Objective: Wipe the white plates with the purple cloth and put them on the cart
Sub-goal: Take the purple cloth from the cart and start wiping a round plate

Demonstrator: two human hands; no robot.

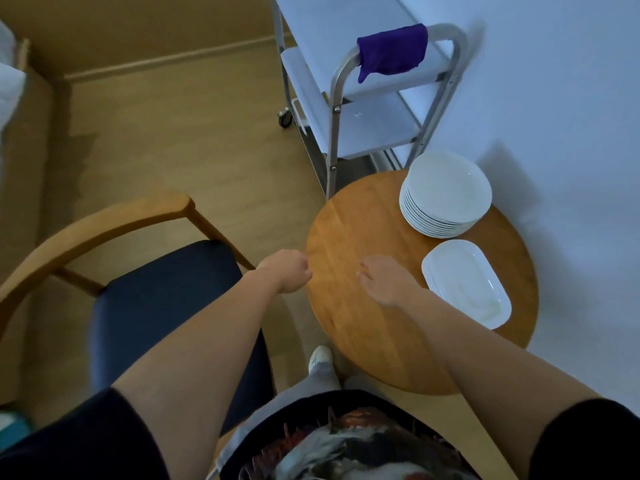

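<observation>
Start state, nothing wiped yet by the look of it.

Purple cloth (391,51): draped over the steel handle bar of the white cart (367,109), hanging down both sides. Placement reads as a parking spot, off the shelves and within reach of a standing person. Neither hand touches it.

Plates: a tall stack of round white plates (445,192) sits at the far edge of the round wooden table (349,237), close to the wall and just beside the cart's near leg. A second, low stack of oblong white plates (467,282) lies nearer, apart from the round stack. The visible cart shelves carry no plates.

Left hand (285,271): at the table's left rim, fingers curled into a loose fist, holding nothing that I can see. Whether it touches the rim, cannot tell.

Right hand (384,278): over the bare tabletop, fingers relaxed and slightly spread, empty, just left of the oblong plates and not touching them. Contact with the wood not resolvable.

Wooden armchair with dark seat (162,296) stands to the left of the table.

Judgement: first step pending. Cloth must come off the handle before any plate is worth lifting; the cart is the farther reach.
</observation>
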